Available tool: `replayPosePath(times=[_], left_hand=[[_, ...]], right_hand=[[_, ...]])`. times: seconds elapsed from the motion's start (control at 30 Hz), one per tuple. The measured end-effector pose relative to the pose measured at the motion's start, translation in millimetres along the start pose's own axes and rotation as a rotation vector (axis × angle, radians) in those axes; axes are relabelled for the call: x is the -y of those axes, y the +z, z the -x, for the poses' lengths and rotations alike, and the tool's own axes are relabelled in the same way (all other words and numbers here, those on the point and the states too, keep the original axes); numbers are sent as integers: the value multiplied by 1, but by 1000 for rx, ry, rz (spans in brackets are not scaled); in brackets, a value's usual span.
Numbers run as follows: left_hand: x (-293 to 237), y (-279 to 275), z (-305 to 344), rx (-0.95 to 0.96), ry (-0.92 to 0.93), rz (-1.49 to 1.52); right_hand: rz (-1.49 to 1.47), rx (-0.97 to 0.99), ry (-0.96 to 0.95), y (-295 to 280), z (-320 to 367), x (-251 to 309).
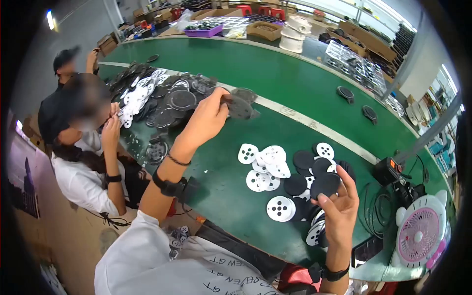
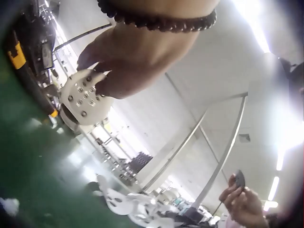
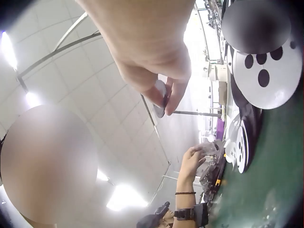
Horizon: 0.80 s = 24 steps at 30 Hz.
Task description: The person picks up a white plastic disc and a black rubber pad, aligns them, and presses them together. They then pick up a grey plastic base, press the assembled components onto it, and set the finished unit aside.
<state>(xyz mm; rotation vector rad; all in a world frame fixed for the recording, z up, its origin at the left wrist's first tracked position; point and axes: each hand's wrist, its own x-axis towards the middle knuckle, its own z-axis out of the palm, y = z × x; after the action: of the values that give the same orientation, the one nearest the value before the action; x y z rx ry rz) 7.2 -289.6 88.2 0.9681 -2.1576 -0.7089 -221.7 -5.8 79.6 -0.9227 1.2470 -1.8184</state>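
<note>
My left hand is raised at the near end of a heap of dark and white pieces and pinches a flat round piece with holes. That piece looks dark grey from above, while its pale face with several holes shows in the left wrist view. My right hand holds a thin round disc between thumb and fingers, black side up, over a spread of loose discs. In the right wrist view this disc appears nearly edge-on. White discs with dark holes and plain black discs overlap below it.
The heap covers the green table's left part. Two people sit on the left. A pink and white fan, a phone, coiled cable and a black device stand at the right. Two dark parts lie on the green belt.
</note>
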Motion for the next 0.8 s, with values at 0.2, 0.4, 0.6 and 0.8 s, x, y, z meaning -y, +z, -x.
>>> replayPosePath(times=[0.2, 0.4, 0.6, 0.8], left_hand=[[-35, 35, 12, 597, -55, 672], [-63, 71, 17, 638, 69, 821], [-72, 82, 38, 439, 53, 828], [-65, 94, 58, 326, 297, 658]], right_hand=[[-54, -52, 28, -15, -2, -11], [69, -68, -115, -17, -2, -16], [-31, -73, -16, -20, -2, -15], [330, -120, -326, -11, 1, -18]])
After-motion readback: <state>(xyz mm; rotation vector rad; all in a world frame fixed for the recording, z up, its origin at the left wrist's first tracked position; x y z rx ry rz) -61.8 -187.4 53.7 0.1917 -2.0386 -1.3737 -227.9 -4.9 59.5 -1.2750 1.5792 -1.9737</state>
